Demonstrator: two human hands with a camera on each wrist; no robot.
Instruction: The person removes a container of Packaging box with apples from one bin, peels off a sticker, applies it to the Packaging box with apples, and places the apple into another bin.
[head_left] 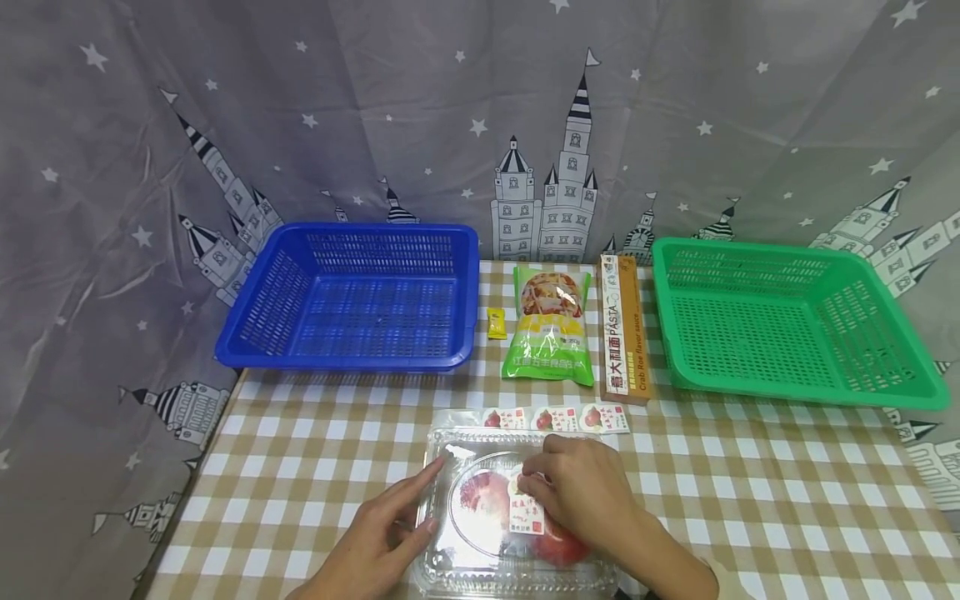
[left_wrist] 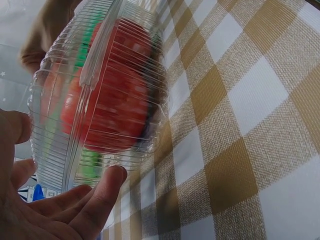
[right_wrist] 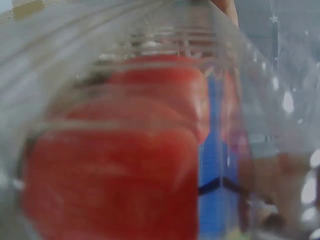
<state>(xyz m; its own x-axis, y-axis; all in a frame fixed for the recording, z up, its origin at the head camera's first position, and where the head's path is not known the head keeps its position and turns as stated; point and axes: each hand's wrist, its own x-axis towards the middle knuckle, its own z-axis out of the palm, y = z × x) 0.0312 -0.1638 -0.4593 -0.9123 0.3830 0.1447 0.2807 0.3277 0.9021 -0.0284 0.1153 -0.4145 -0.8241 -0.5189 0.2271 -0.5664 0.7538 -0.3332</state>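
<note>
While both hands rest on it, the clear box sits at the near edge of the table, and the scene reads near to far as follows.

Clear box: a lidded plastic clamshell (head_left: 517, 508) lies flat on the checked table (head_left: 750, 500), closest to the person; red fruit (head_left: 555, 546) shows through the lid, under a printed label.
Left hand: the left hand (head_left: 386, 533) lies against the box's left side, fingers straight, index tip at the lid's corner; a loose grip, holding nothing.
Right hand: the right hand (head_left: 581, 487) lies on top of the lid, fingertips bent onto the label; whether they pinch it I cannot tell.
Progress: judging by this, the box has not left the table, so the work looks barely begun.
Sticker strip: a row of small fruit stickers (head_left: 558, 418) lies just beyond the box.
Middle row: a small yellow sachet (head_left: 496, 323), a green snack bag (head_left: 550, 325) and a pasta box (head_left: 624, 329) lie side by side.
Baskets: a blue basket (head_left: 352, 296) stands far left and a green basket (head_left: 787, 321) far right, neither holding anything visible.
</note>
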